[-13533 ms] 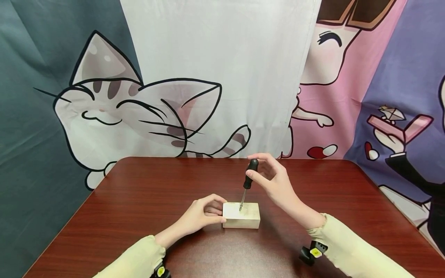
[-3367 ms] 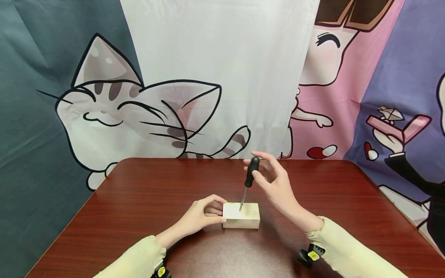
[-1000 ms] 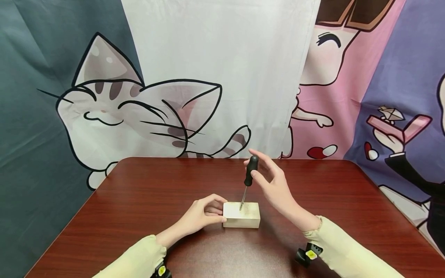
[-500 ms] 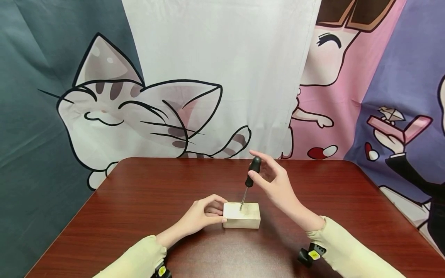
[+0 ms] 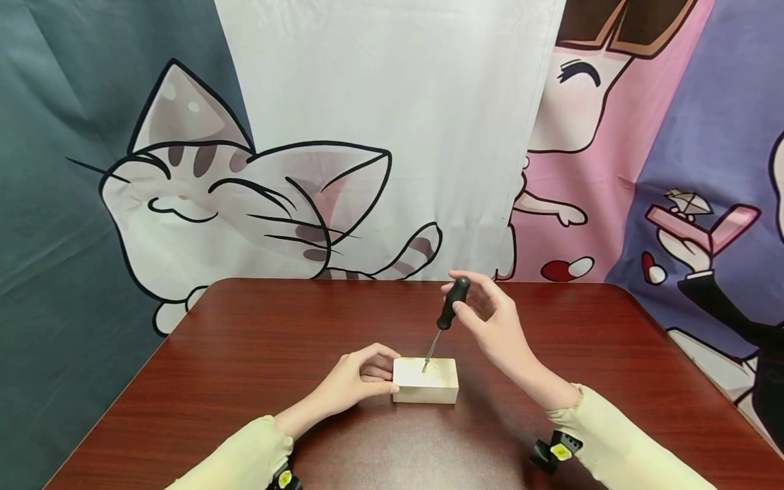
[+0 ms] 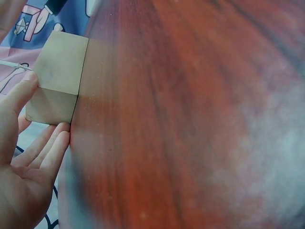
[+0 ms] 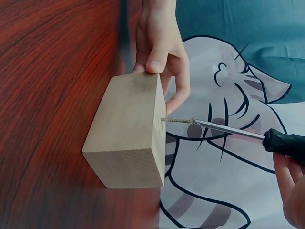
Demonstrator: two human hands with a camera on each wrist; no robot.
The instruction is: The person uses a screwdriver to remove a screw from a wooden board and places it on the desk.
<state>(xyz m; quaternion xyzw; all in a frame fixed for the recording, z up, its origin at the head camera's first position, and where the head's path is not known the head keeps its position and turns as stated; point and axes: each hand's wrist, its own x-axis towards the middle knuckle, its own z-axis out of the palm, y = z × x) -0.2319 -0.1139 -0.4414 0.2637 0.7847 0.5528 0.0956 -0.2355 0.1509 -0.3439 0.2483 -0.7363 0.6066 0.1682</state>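
A pale wooden block (image 5: pixel 425 393) lies on the table, its left end held by my left hand (image 5: pixel 352 381), thumb on the front side and fingers behind. From its top face stands a screw (image 7: pixel 178 120), much of its thread showing in the right wrist view. My right hand (image 5: pixel 499 333) holds a black-handled screwdriver (image 5: pixel 454 304) between thumb and fingers. The screwdriver's shaft (image 7: pixel 228 129) meets the screw's head, and the handle leans to the right. In the left wrist view the handle is out of sight.
The reddish-brown wooden table (image 5: pixel 275 327) extends around the block on all sides. Behind it hangs a cloth backdrop (image 5: pixel 392 82) printed with a cartoon cat and figures. Black wrist cameras (image 5: pixel 554 450) sit at both sleeves.
My right hand shifts back and forth slightly; since half a second ago it has moved right, tilting the screwdriver handle further right. The left hand and block stay in place.
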